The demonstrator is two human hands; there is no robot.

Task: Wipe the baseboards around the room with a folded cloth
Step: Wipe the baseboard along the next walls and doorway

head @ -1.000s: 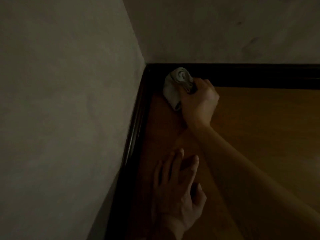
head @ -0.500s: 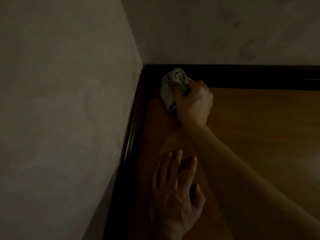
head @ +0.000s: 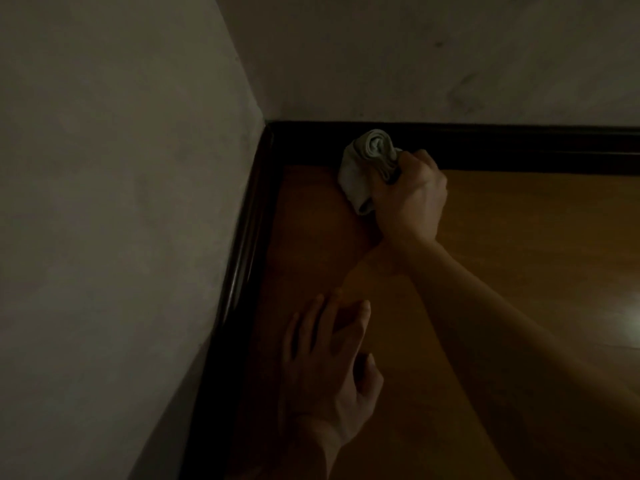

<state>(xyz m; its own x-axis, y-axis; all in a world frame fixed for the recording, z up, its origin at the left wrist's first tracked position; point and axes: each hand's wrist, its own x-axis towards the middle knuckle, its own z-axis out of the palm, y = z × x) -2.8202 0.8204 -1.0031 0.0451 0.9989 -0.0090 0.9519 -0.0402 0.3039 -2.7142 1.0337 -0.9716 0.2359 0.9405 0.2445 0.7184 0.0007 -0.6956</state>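
A dark baseboard point(head: 519, 147) runs along the far wall and meets a second dark baseboard point(head: 242, 258) on the left wall at the room corner. My right hand point(head: 408, 195) grips a bunched, pale grey-green folded cloth point(head: 367, 161) and presses it against the far baseboard, a short way right of the corner. My left hand point(head: 329, 358) rests flat on the wooden floor nearer to me, fingers straight and spread, holding nothing.
The scene is dim. Pale plaster walls point(head: 121, 202) rise on the left and ahead. An orange-brown wooden floor point(head: 519, 254) stretches to the right, with a bright reflection at the right edge.
My right hand has slid the cloth a little to the right along the far baseboard, away from the corner. My left hand stays planted on the floor.
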